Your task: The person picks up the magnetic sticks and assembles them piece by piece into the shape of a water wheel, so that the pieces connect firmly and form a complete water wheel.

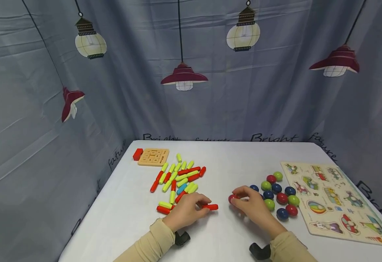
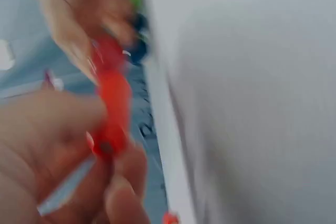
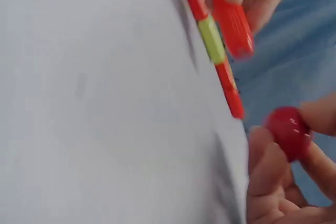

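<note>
My left hand (image 1: 185,211) pinches a short red plastic stick (image 1: 212,207) between thumb and fingers, its free end pointing toward the right hand. The right wrist view shows that red stick (image 3: 234,27) ridged along its length. A glossy red ball (image 1: 232,198) sits between the thumb and fingertips of my right hand (image 1: 255,208); up close, the ball (image 3: 290,132) is round and smooth. Both hands are over the table's near middle, facing each other with a gap between. The left wrist view is blurred, with the stick (image 2: 114,100) overlapping the ball there.
Yellow-green and red sticks (image 1: 173,181), plus a blue one (image 1: 181,188), lie left of centre. Red, green and blue balls (image 1: 282,198) cluster to the right, beside a wooden picture puzzle board (image 1: 336,198). A wooden number puzzle (image 1: 153,157) and a red block (image 1: 138,154) are at the back left.
</note>
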`<action>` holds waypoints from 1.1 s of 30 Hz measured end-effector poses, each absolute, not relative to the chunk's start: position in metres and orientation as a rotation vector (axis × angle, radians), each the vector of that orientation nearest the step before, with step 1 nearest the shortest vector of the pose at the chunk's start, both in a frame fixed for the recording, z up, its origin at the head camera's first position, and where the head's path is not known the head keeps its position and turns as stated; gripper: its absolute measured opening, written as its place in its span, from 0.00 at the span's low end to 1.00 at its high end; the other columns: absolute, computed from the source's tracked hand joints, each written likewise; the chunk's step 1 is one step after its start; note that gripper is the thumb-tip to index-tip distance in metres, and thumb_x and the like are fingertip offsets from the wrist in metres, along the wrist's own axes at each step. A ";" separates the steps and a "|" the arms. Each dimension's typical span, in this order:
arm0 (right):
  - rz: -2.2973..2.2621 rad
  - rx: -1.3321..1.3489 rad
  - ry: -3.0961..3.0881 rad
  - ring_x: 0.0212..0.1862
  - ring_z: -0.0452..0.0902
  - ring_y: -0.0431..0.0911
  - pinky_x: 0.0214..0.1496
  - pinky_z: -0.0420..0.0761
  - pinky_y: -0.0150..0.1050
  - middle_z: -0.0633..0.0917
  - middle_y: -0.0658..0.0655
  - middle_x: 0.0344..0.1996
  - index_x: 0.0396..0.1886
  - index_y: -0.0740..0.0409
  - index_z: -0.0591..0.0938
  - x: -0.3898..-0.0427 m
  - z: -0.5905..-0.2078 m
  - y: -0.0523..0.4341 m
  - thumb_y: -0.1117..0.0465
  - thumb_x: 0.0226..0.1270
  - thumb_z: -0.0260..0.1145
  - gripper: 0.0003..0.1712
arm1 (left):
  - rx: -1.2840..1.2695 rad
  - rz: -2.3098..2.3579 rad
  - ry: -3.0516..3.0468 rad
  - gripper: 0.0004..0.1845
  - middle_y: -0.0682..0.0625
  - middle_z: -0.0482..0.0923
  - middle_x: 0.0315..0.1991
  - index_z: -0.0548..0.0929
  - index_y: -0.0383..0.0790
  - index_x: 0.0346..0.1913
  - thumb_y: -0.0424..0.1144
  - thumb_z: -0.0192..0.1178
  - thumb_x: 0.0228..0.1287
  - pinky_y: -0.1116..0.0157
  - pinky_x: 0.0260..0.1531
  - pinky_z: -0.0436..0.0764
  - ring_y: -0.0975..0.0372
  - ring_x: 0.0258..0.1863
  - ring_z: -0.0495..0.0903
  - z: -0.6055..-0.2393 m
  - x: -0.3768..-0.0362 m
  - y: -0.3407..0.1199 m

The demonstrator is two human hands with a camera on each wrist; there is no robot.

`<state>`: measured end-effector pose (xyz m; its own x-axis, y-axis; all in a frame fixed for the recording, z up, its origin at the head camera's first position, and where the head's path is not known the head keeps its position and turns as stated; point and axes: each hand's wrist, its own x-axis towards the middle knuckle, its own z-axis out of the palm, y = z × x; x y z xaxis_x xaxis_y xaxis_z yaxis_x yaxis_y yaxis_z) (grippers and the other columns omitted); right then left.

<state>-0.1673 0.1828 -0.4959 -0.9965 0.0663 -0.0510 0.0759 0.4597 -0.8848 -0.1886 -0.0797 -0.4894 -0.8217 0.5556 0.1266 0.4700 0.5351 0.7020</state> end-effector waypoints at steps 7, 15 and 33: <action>-2.079 0.110 2.307 0.43 0.89 0.52 0.41 0.87 0.37 0.83 0.62 0.53 0.58 0.60 0.81 -0.179 -0.515 0.167 0.60 0.69 0.72 0.21 | 0.881 1.365 2.708 0.10 0.63 0.85 0.42 0.89 0.53 0.49 0.42 0.71 0.67 0.71 0.38 0.81 0.73 0.38 0.80 -0.500 -0.189 -0.077; -2.124 -0.076 2.189 0.47 0.88 0.53 0.46 0.87 0.38 0.79 0.65 0.58 0.63 0.63 0.77 -0.179 -0.512 0.165 0.59 0.69 0.73 0.26 | 0.946 1.438 2.678 0.11 0.62 0.86 0.43 0.88 0.52 0.51 0.42 0.71 0.67 0.71 0.36 0.81 0.73 0.39 0.80 -0.503 -0.194 -0.073; -1.906 -0.024 2.584 0.36 0.79 0.48 0.31 0.83 0.35 0.83 0.58 0.50 0.57 0.54 0.83 -0.180 -0.523 0.166 0.61 0.68 0.73 0.19 | 0.661 0.651 3.313 0.16 0.50 0.81 0.48 0.88 0.48 0.55 0.41 0.72 0.64 0.57 0.50 0.72 0.54 0.50 0.75 -0.507 -0.214 -0.098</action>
<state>-0.1801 0.1660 -0.5230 -0.9975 0.0291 0.0646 -0.0531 0.2961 -0.9537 -0.2137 -0.0983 -0.5073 -0.8836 0.3059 0.3545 0.4174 0.8578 0.2999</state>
